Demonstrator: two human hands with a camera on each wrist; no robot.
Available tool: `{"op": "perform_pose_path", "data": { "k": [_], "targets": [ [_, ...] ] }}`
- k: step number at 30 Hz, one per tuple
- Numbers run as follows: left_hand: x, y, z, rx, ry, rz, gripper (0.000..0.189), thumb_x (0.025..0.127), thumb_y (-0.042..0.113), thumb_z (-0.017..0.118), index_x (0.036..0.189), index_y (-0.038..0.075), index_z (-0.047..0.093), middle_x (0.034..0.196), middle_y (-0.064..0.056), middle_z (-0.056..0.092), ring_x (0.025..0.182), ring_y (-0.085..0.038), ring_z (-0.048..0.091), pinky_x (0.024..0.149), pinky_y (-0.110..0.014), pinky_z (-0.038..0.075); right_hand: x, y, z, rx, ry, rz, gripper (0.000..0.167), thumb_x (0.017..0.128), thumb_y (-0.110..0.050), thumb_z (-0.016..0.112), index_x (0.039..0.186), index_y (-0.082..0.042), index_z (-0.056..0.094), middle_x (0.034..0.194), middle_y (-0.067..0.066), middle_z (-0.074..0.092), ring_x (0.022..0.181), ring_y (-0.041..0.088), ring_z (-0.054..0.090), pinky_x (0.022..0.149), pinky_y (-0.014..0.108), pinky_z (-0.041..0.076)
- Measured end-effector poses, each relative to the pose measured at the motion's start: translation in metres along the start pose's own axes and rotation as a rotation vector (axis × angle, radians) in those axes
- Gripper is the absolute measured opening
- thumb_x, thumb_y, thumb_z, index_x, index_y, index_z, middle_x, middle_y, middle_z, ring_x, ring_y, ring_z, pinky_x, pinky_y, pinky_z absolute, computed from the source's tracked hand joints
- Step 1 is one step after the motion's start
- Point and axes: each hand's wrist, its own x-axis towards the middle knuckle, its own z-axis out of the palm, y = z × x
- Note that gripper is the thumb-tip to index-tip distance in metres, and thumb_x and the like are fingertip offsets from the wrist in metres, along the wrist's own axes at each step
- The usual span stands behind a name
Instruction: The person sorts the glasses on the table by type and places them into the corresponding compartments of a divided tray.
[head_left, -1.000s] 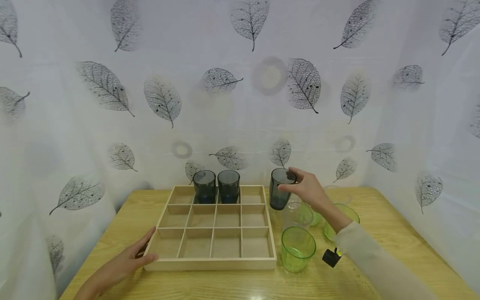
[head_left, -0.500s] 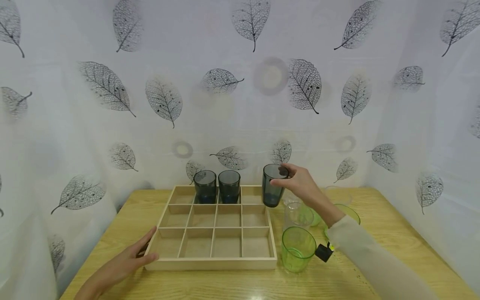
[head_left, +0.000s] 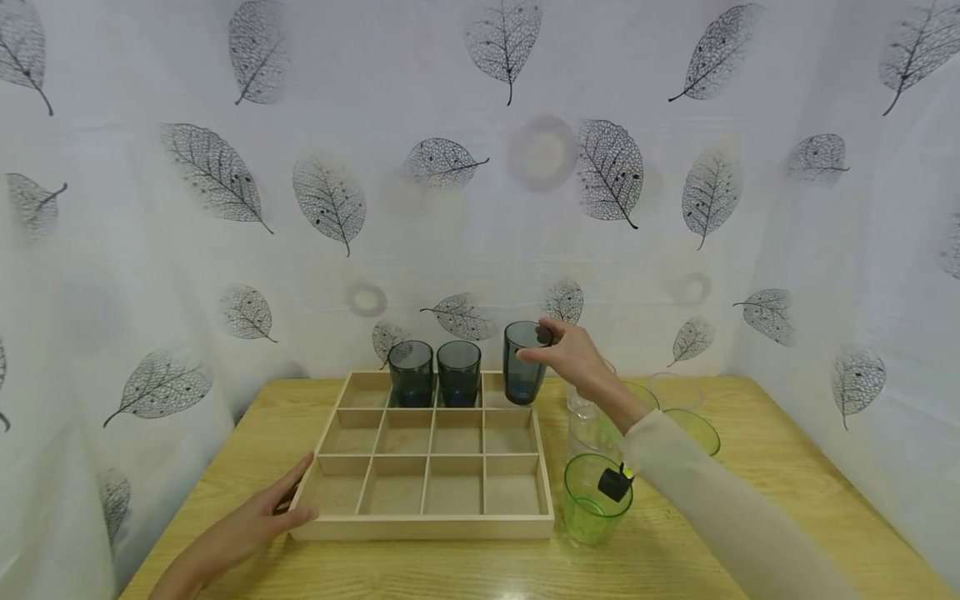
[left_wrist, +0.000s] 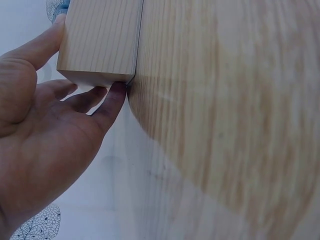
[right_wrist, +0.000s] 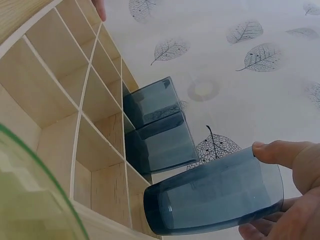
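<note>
My right hand [head_left: 576, 360] holds a tall blue-grey tumbler [head_left: 519, 377] near its rim, thumb on one side and fingers on the other. The tumbler hangs slightly tilted over the back right compartment of a divided wooden tray [head_left: 420, 527]. In the right wrist view its base [right_wrist: 155, 212] is close to that compartment's opening. Two matching tumblers [head_left: 412, 379] [right_wrist: 160, 145] stand side by side in the middle compartments of the back row. My left hand [head_left: 243, 527] grips the tray's front left corner, thumb along the upper edge and fingers [left_wrist: 111, 106] against the side.
Right of the tray a green glass [head_left: 592, 521] stands near its front corner. Behind it are clear glasses [head_left: 585, 429] and more green ones [head_left: 693, 429], partly covered by my right arm. A small black object [head_left: 615, 484] hangs at the sleeve. A leaf-print curtain [head_left: 450, 233] backs the table.
My right hand has carried the tumbler left and slightly up, from beside the tray to over its back right compartment. The left hand stays on the tray corner.
</note>
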Motion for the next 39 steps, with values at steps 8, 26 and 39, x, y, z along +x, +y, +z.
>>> {"op": "perform_pose_path", "data": {
  "k": [8,26,39],
  "targets": [
    [0.0,0.0,0.0,0.008,0.003,0.002,0.082,0.11,0.029,0.052,0.166,0.009,-0.004,0.168,-0.028,-0.007,0.148,-0.06,0.009,0.112,-0.069,0.028,0.013,-0.002,0.015,0.028,0.018,-0.013,0.088,0.09,-0.019,0.082,0.159,0.005,0.033,0.156,0.023,0.043,0.142,0.038,0.043,0.112,0.053,0.04],
    [0.0,0.0,-0.001,-0.003,-0.002,0.003,0.081,0.11,0.029,0.052,0.166,0.008,-0.004,0.167,-0.03,-0.006,0.147,-0.062,0.01,0.111,-0.07,0.028,0.029,0.01,0.034,0.05,0.036,0.08,0.086,0.089,-0.015,0.083,0.158,0.004,0.035,0.158,0.024,0.041,0.143,0.04,0.042,0.113,0.052,0.04],
    [0.001,0.0,-0.002,-0.015,-0.017,0.001,0.081,0.111,0.029,0.05,0.166,0.008,-0.005,0.168,-0.028,-0.009,0.147,-0.061,0.006,0.112,-0.072,0.025,0.028,0.022,0.046,-0.016,-0.028,0.097,0.087,0.089,-0.009,0.082,0.157,0.008,0.031,0.16,0.027,0.035,0.146,0.043,0.036,0.115,0.052,0.037]
  ]
}}
